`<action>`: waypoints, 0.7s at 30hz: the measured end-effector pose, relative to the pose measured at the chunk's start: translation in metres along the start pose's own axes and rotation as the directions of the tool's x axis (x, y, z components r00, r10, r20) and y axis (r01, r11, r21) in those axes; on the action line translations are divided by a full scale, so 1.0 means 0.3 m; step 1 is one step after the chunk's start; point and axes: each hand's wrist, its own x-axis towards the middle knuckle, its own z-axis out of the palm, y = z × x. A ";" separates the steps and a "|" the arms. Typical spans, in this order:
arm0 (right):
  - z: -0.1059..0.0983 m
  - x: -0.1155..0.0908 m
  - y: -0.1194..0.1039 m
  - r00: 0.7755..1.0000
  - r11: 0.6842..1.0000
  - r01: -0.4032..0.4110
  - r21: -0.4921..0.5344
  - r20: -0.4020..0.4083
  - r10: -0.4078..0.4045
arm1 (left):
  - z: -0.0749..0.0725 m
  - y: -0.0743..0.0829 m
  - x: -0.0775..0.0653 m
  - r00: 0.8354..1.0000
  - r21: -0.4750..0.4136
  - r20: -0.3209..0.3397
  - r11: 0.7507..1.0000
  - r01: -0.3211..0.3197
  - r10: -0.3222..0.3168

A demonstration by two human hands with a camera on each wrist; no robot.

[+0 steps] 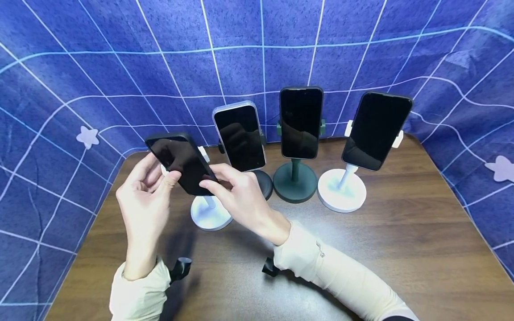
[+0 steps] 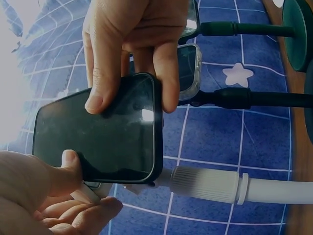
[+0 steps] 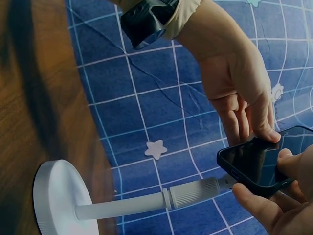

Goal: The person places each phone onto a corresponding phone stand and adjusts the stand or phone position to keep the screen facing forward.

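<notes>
A black smartphone [image 1: 180, 162] is tilted at the head of a white phone stand [image 1: 210, 214]. My right hand [image 1: 245, 196] grips its lower right corner, thumb on the screen and fingers behind, as the left wrist view also shows. At the opposite edge, my left hand [image 1: 146, 191] pinches the stand's white clamp arm [image 2: 85, 194] between thumb and fingers; its thumb overlaps the phone's edge. The stand's other clamp arm [image 1: 204, 154] shows past the phone's right side. Most of the clamp is hidden behind the phone.
Right of my hands stand three more phones on holders: a clear-cased phone [image 1: 240, 136] on a black stand, one [image 1: 301, 122] on a dark green stand, and one [image 1: 377, 131] on a white stand. A blue gridded cloth [image 1: 241, 26] hangs behind the wooden table [image 1: 393, 249].
</notes>
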 end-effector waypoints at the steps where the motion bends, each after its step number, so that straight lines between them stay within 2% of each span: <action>1: 0.001 0.001 0.001 1.000 1.000 0.006 -0.003 -0.001 -0.006 | -0.001 0.000 0.000 1.000 0.029 -0.004 1.000 -0.004 0.005; 4: 0.003 0.003 0.004 1.000 1.000 0.016 -0.010 -0.007 -0.016 | -0.001 0.000 0.001 1.000 0.126 -0.011 0.992 -0.011 0.012; 6: 0.004 0.004 0.006 1.000 1.000 0.017 -0.015 -0.013 -0.017 | -0.001 -0.003 0.003 1.000 0.154 -0.006 0.988 -0.010 0.012; 10: 0.010 0.003 0.008 1.000 1.000 -0.020 -0.017 -0.015 0.020 | -0.001 -0.011 0.004 0.999 0.040 0.019 0.999 0.027 -0.027; 13: 0.014 0.004 0.006 0.999 0.998 -0.053 -0.015 -0.011 0.053 | -0.004 -0.019 0.007 0.998 -0.062 0.022 0.997 0.055 -0.054; 15: 0.016 0.006 0.004 0.999 0.998 -0.053 -0.026 -0.007 0.053 | -0.005 -0.023 0.013 0.999 -0.080 0.014 0.996 0.050 -0.049; 18: 0.018 0.009 0.001 1.000 0.996 -0.006 -0.088 0.015 0.007 | -0.004 -0.026 0.020 0.999 -0.054 -0.006 0.998 0.037 -0.038; 21: 0.017 0.013 -0.002 0.997 0.978 0.081 -0.190 0.033 -0.076 | -0.001 -0.027 0.023 0.999 -0.071 -0.023 0.996 0.046 -0.047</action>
